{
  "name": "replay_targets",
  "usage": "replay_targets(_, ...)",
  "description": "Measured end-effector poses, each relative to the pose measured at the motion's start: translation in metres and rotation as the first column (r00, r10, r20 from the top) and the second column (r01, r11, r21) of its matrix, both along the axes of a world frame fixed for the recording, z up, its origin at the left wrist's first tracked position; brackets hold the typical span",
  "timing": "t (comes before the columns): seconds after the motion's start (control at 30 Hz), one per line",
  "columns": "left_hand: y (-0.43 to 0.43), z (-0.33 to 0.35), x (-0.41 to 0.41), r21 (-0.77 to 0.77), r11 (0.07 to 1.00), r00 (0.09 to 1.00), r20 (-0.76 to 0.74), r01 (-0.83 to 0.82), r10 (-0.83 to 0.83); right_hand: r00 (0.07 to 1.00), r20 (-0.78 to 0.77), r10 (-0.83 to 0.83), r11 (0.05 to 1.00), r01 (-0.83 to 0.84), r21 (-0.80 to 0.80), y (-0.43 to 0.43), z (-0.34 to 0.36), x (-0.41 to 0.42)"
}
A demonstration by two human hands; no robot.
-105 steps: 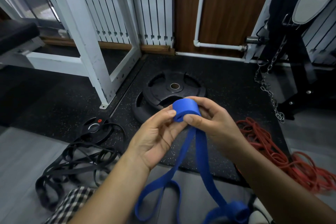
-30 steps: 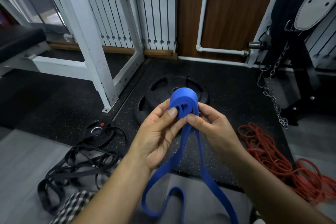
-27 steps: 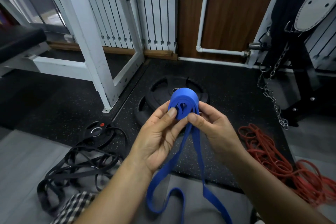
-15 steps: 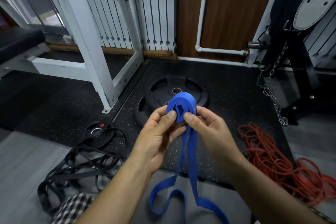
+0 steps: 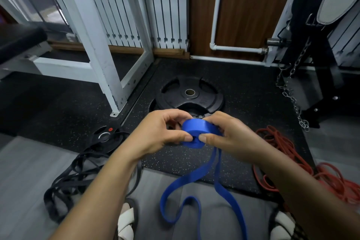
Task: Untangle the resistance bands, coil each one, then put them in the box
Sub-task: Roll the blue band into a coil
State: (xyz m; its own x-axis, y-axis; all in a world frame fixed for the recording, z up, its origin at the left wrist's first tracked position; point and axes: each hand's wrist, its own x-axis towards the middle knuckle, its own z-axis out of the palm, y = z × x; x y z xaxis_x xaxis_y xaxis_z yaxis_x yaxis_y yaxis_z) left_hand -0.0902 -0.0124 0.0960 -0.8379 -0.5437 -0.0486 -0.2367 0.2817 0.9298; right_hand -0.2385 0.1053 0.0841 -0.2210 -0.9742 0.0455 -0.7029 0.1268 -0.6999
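A blue resistance band (image 5: 198, 132) is partly rolled into a thick coil in mid-air, and its loose tail hangs down in loops toward the grey floor. My left hand (image 5: 157, 134) pinches the coil's left side with thumb and fingers. My right hand (image 5: 229, 134) grips the right side, its thumb on the front of the roll. A tangled black band (image 5: 72, 183) lies on the floor at the lower left. A tangled red band (image 5: 280, 161) lies at the right. No box is in view.
A black weight plate (image 5: 190, 93) lies on the speckled rubber mat just beyond my hands, and a smaller plate (image 5: 105, 136) sits left of them. A white rack leg (image 5: 101, 60) stands to the left. A chain (image 5: 290, 91) hangs at the right.
The coil has grown thicker and turned flatter between my hands. Both hands have dropped slightly. The hanging tail has shortened and shifted.
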Motion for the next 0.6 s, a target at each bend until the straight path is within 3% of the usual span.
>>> replay_targets(0.07,0.003,-0.002,-0.001,-0.001,1.000,0.999,-0.038,0.000,0.000,1.000,0.014,0.003,1.000,-0.003,0.001,0.000,0.002,-0.002)
replay_targets(0.13,0.006,-0.004,-0.003,0.048,0.998,0.991,-0.123,-0.039,0.044,0.986,0.168,-0.025,0.997,0.037,-0.068,0.000,0.004,-0.003)
replay_targets(0.23,0.014,-0.005,-0.005,0.295,0.952,0.947,-0.276,-0.079,0.164,0.867,0.497,0.010,0.980,0.091,-0.179,-0.001,0.005,-0.003)
replay_targets(0.33,0.019,-0.005,-0.005,0.519,0.851,0.882,-0.358,-0.086,0.307,0.773,0.634,0.015,0.974,0.131,-0.184,-0.002,0.003,-0.002)
replay_targets(0.4,0.018,-0.005,-0.005,0.579,0.809,0.850,-0.371,-0.103,0.373,0.720,0.694,0.015,0.966,0.170,-0.197,-0.003,0.000,0.001)
replay_targets(0.5,0.019,-0.007,-0.006,0.604,0.788,0.842,-0.360,-0.118,0.402,0.731,0.683,-0.011,0.943,0.234,-0.235,-0.003,-0.002,0.006)
replay_targets(0.6,0.026,-0.010,-0.010,0.720,0.692,0.806,-0.379,-0.052,0.454,0.712,0.700,0.054,0.934,0.211,-0.288,-0.002,0.002,0.009)
